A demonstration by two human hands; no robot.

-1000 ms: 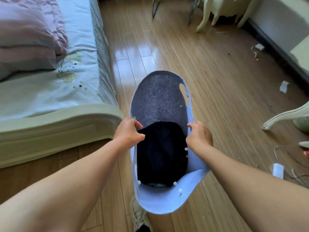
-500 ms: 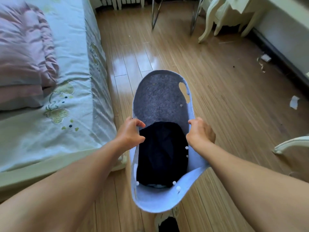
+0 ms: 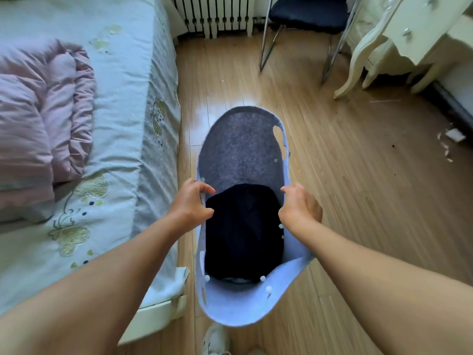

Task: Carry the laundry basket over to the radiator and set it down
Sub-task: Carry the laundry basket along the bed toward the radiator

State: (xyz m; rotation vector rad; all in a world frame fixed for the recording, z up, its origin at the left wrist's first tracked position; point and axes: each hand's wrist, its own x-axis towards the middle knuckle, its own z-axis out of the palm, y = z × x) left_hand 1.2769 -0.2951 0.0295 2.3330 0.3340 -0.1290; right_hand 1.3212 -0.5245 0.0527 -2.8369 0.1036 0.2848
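A pale blue felt laundry basket (image 3: pixel 240 301) hangs in the air in front of me above the wooden floor, with dark clothing (image 3: pixel 243 229) lying in its bottom. My left hand (image 3: pixel 190 206) grips the basket's left rim and my right hand (image 3: pixel 299 207) grips its right rim. The white radiator (image 3: pixel 215 14) stands against the far wall at the top of the view, straight ahead of the basket and well apart from it.
A bed (image 3: pixel 120 124) with a pale blue cover and a pink quilt (image 3: pixel 38 124) runs along my left. A dark chair (image 3: pixel 307 11) on metal legs and a cream dresser (image 3: pixel 399 34) stand at the far right. Paper scraps (image 3: pixel 453 135) lie by the right wall.
I have walked forward along the bed with the basket held in both hands. The radiator, chair and dresser have come into view and drawn closer.
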